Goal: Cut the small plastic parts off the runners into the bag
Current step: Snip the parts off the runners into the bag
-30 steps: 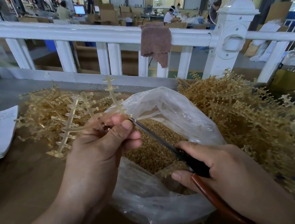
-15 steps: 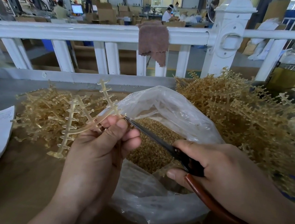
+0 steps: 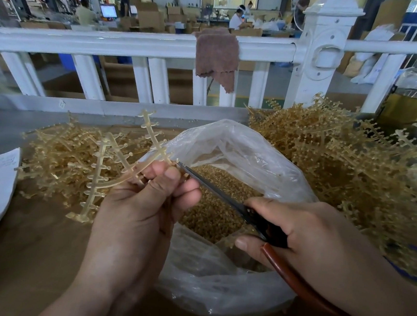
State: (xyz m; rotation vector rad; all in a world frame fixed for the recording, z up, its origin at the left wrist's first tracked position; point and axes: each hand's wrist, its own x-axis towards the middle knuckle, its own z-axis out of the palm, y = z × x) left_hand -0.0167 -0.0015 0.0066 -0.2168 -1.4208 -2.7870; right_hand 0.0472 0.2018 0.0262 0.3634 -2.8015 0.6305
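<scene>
Left hand (image 3: 134, 217) pinches the runner (image 3: 151, 137) between thumb and fingertips, right at the stem junction. The main branch's long axis runs up and slightly left from the pinch, tip pointing away from the person. A second branch stands near-vertical left of the grip, its foot down at wrist level.

Right hand (image 3: 304, 231) is wrapped round the snips (image 3: 214, 191). The blades point up-left, tip touching the runner at the left fingertips. The blades read as one thin line, so the gap is narrow at most.

The pinch sits over the mouth of the bag (image 3: 241, 148), with cut parts (image 3: 218, 209) directly below the blades.

Versus 0.5 s ago, both grips, the runner angle and the tip contact are essentially unchanged.
</scene>
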